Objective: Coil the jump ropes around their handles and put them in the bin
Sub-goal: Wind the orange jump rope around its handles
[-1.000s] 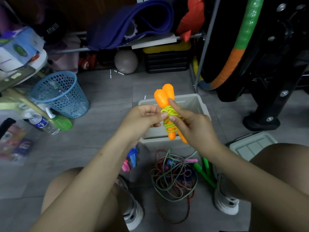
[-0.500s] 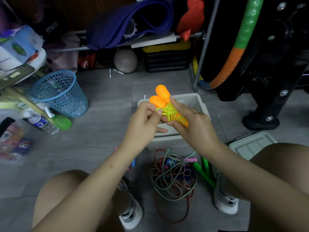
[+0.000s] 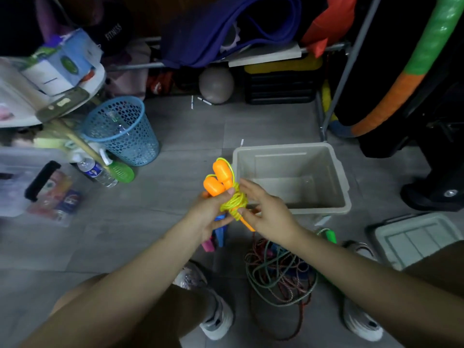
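My left hand (image 3: 209, 213) grips the pair of orange jump rope handles (image 3: 218, 179), held side by side just left of the grey bin (image 3: 337, 172). Yellow-green rope (image 3: 234, 200) is wound in a bundle around the handles' middle. My right hand (image 3: 266, 212) pinches the rope bundle from the right. The bin stands open on the floor with nothing visible inside. A tangle of green and red ropes (image 3: 278, 275) lies on the floor between my feet, with a green handle (image 3: 330, 236) at its right and blue and pink handles (image 3: 216, 238) under my left hand.
A blue mesh basket (image 3: 125, 131) stands at the left, with a water bottle (image 3: 96, 172) beside it. The bin's lid (image 3: 414, 238) lies at the right. A grey ball (image 3: 216, 84), shelves and a black machine base (image 3: 437, 194) line the back and right.
The view has shifted, so the bin now sits right of my hands. Both hands carried the wrapped orange handles down and left; more yellow-green rope is bundled around them.
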Available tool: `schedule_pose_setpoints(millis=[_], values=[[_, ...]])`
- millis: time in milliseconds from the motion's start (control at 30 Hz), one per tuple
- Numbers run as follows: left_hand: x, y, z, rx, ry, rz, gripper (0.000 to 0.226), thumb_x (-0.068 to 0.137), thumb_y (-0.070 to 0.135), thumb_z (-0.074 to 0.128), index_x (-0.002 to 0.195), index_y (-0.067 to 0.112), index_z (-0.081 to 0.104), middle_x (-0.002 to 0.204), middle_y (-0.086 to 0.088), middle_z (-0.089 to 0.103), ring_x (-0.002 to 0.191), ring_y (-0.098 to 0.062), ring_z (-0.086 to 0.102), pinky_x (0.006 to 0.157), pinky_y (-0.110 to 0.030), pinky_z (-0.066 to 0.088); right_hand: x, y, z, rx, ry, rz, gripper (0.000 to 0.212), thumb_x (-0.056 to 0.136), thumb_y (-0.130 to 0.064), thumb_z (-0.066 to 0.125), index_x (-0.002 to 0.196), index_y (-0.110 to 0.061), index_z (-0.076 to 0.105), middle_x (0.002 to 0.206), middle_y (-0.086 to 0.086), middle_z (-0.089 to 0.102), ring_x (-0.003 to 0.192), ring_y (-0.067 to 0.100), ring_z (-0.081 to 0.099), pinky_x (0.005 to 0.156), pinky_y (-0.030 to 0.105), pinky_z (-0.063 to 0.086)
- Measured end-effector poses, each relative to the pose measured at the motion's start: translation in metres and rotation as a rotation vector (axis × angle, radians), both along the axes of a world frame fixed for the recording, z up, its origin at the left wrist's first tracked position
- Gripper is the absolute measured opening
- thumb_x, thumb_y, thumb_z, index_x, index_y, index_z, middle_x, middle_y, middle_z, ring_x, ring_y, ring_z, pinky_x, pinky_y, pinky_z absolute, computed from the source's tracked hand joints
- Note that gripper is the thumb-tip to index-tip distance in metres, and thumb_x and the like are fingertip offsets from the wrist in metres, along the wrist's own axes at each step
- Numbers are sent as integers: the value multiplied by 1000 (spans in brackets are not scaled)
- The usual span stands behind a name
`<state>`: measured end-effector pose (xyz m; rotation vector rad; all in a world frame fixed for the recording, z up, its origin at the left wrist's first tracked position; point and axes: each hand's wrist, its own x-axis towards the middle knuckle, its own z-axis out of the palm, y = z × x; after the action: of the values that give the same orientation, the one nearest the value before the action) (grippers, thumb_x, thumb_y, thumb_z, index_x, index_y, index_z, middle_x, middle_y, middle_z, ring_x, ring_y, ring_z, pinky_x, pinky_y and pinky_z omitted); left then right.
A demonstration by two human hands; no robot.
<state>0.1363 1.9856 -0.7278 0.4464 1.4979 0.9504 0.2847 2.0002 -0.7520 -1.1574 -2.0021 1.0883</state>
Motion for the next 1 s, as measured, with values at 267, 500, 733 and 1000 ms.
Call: schedule_pose_setpoints(millis=[267, 500, 733, 1000], values=[[-83, 5, -98, -174, 65, 216, 17, 80, 17, 73, 91, 5, 67, 91, -14, 67, 66, -20, 66, 64, -29, 56, -67, 8, -100, -264, -84, -39, 44, 85, -11, 62, 129, -14, 56, 123, 8, 64, 114, 25, 60, 100, 38, 44], [-118, -3, -201, -275, 281, 283, 22, 80, 10, 69, 65, 2, 54, 57, -15, 54, 36, -24, 54, 44, -33, 48, -96, 7, -199, -501, -256, -11, 45, 90, -20, 58, 134, -13, 50, 126, 9, 61, 119, 25, 56, 101, 34, 42], [-137, -12, -279, -407, 402, 403, 15, 87, 8, 60, 74, 12, 53, 70, -10, 59, 38, -11, 56, 28, -23, 40, -123, 11, -269, -628, -285, -40, 60, 86, -15, 66, 139, -4, 40, 138, 17, 48, 127, 29, 47, 102, 29, 33], [-156, -3, -316, -206, 305, 271, 25, 89, 17, 61, 106, 9, 45, 78, -8, 53, 46, -10, 60, 37, -29, 50, -145, 23, -298, -725, -267, -94, 73, 90, -21, 61, 148, -9, 19, 153, 11, 28, 139, 24, 30, 108, 28, 25]])
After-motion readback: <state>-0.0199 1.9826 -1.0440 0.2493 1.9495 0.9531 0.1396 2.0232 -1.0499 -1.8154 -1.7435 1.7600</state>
